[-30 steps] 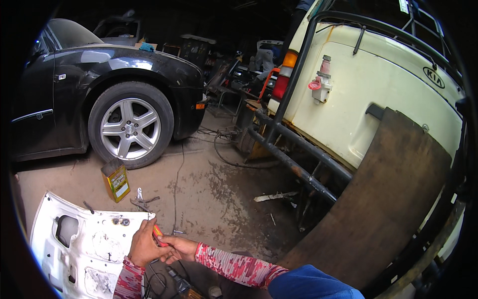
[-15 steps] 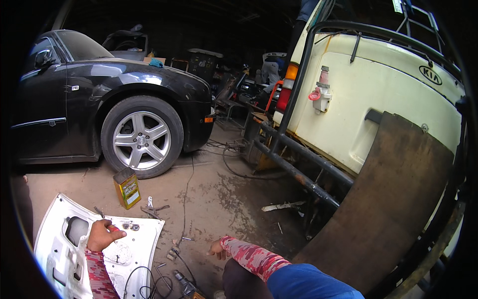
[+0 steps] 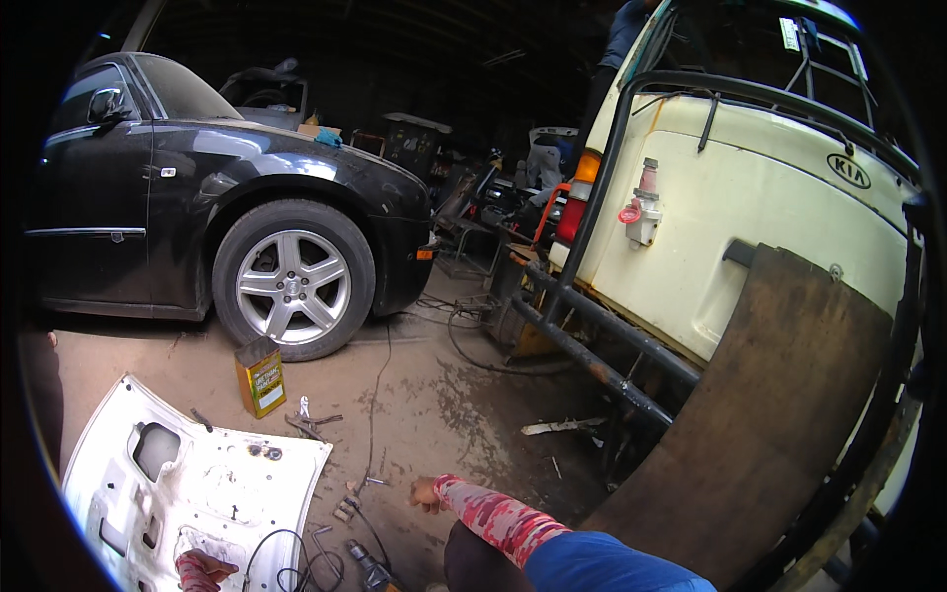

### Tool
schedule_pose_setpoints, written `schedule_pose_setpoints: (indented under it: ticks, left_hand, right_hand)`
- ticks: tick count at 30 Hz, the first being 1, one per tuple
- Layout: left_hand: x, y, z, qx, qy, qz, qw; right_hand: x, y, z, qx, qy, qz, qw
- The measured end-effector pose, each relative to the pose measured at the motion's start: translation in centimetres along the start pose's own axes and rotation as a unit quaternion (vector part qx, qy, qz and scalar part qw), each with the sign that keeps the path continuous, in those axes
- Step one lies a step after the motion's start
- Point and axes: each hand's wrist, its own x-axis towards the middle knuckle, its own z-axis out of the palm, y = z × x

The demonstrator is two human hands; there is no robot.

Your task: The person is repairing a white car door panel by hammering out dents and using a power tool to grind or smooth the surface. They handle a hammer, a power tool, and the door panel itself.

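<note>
My left hand (image 3: 204,569) is low over the near part of a white car body panel (image 3: 212,464), which lies on the floor with its cut-outs and holes facing up. Its fingers are drawn together, and what they hold, if anything, cannot be made out. By my bent knee, my right hand (image 3: 424,494) hangs with loose fingers and nothing in it. A power drill (image 3: 367,565) and its black cable lie on the floor between the panel and my knee. Close to the drill are a metal rod with a bent end (image 3: 324,543) and a small metal piece (image 3: 345,509).
Beyond the panel stand a yellow-brown rectangular can (image 3: 260,383) and some pliers (image 3: 308,414). A black car (image 3: 296,178) fills the far left. To the right is a cream van (image 3: 750,178) with a dark tube bumper (image 3: 631,390) and a leaning brown sheet (image 3: 760,395).
My left hand has moved down and back toward me from the panel's upper middle; the red thing seen at its fingers no longer shows. My right hand stays nearly still. The view has shifted slightly.
</note>
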Motion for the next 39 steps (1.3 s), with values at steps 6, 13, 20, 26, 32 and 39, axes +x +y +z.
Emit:
schedule_pose_setpoints:
  ticks: [6, 13, 20, 26, 32, 39]
  left_hand:
    - [4.4, -0.9, 0.1, -0.229, 0.129, 0.085, 0.961]
    - [5.1, -1.8, 0.6, -0.144, 0.017, -0.001, 0.989]
    - [7.2, -3.5, 0.7, -0.178, 0.134, 0.003, 0.975]
    - [5.3, -3.2, 0.9, -0.052, -0.021, -0.094, 0.994]
    - [1.6, -2.2, 2.2, -0.083, 0.01, -0.041, 0.996]
    - [-0.8, -0.7, 2.0, -0.077, 0.04, 0.026, 0.996]
  right_hand:
    - [-1.0, -0.6, -0.1, 0.053, 0.037, -0.037, 0.997]
    - [-1.0, 1.0, -0.3, -0.014, 0.059, -0.01, 0.998]
    - [0.0, 1.5, -0.7, -0.066, 0.105, -0.043, 0.991]
    - [0.8, 1.7, -0.6, -0.056, 0.075, -0.011, 0.996]
    - [1.6, 1.5, -1.0, -0.058, 0.049, -0.009, 0.997]
    - [1.5, 1.9, -0.7, 0.06, 0.02, 0.007, 0.998]
